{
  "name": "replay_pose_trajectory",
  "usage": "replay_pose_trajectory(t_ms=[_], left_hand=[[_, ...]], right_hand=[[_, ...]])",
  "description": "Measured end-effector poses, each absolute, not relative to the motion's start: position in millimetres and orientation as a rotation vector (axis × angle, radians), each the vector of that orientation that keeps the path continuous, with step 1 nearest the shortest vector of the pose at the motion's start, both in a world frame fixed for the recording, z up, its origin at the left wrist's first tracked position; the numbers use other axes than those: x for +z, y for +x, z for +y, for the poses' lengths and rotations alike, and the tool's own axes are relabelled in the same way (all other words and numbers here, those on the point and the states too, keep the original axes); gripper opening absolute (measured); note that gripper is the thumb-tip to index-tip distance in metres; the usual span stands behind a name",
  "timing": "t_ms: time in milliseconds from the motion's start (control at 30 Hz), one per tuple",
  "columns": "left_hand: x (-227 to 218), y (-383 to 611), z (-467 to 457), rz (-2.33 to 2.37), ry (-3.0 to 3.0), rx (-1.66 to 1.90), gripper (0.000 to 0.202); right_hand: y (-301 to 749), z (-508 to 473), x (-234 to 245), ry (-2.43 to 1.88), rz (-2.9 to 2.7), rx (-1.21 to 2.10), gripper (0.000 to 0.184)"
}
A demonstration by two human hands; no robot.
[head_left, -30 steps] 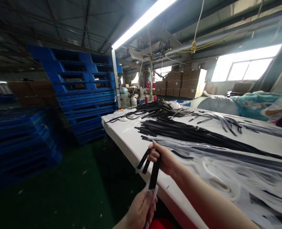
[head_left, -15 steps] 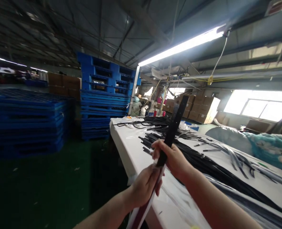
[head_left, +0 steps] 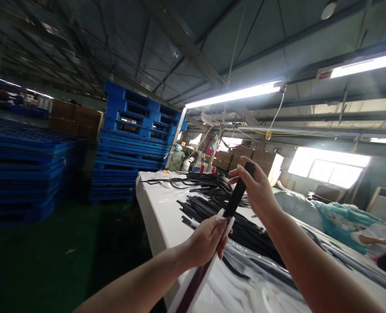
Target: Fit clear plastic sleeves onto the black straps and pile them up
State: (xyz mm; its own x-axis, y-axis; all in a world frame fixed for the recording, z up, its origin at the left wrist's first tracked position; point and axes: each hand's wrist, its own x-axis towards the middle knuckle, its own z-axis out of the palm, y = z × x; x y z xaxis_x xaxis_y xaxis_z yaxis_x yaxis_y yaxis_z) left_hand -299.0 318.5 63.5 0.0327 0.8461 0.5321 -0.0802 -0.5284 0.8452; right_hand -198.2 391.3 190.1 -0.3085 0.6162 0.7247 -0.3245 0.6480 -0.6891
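Observation:
A flat black strap point(head_left: 235, 198) slants up in front of me, its lower length inside a white plastic sleeve point(head_left: 193, 284). My left hand point(head_left: 209, 239) is wrapped round the sleeve at its mouth, where the bare strap comes out. At the upper end of the strap, my right hand point(head_left: 253, 178) closes thumb and fingers about the tip, with some fingers loosely bent. Behind both hands, a bundle of black straps point(head_left: 204, 211) lies on the white table point(head_left: 157, 217).
Blue pallets point(head_left: 131, 150) are stacked beyond the table's left side, with more pallets point(head_left: 20, 169) farther left. Clear plastic sleeves point(head_left: 261, 261) lie on the near tabletop. At the right edge a person's arm point(head_left: 372, 239) shows by a teal bundle point(head_left: 333, 219). Cartons point(head_left: 256, 158) stand behind.
My right hand has slid up from the strap's middle to its tip. My left hand stays round the sleeve; less black strap shows above it. The view has turned slightly right and up.

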Motion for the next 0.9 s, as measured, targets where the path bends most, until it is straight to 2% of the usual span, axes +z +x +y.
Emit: replay_pose_trajectory(t_ms=[67, 167, 233, 300, 433, 700, 900], left_hand=[[64, -294, 319, 0.796, 1.574, 1.565, 0.056], [77, -291, 319, 0.754, 1.602, 1.58, 0.056], [90, -291, 320, 0.704, 1.623, 1.615, 0.056], [103, -293, 321, 0.662, 1.645, 1.656, 0.055], [120, -293, 320, 0.667, 1.72, 1.696, 0.051], [127, -290, 317, 0.702, 1.753, 1.693, 0.047], [128, -288, 322, 0.702, 1.7, 1.749, 0.045]], right_hand=[[-190, 397, 204, -0.232, -1.638, 0.795, 0.071], [-187, 398, 207, -0.222, -1.735, 0.73, 0.047], [-189, 395, 202, -0.228, -1.785, 0.733, 0.04], [-191, 390, 197, -0.229, -1.809, 0.72, 0.04], [-187, 385, 194, -0.194, -1.822, 0.629, 0.052], [-181, 380, 184, -0.221, -1.844, 0.638, 0.036], [-177, 373, 181, -0.23, -1.906, 0.686, 0.034]])
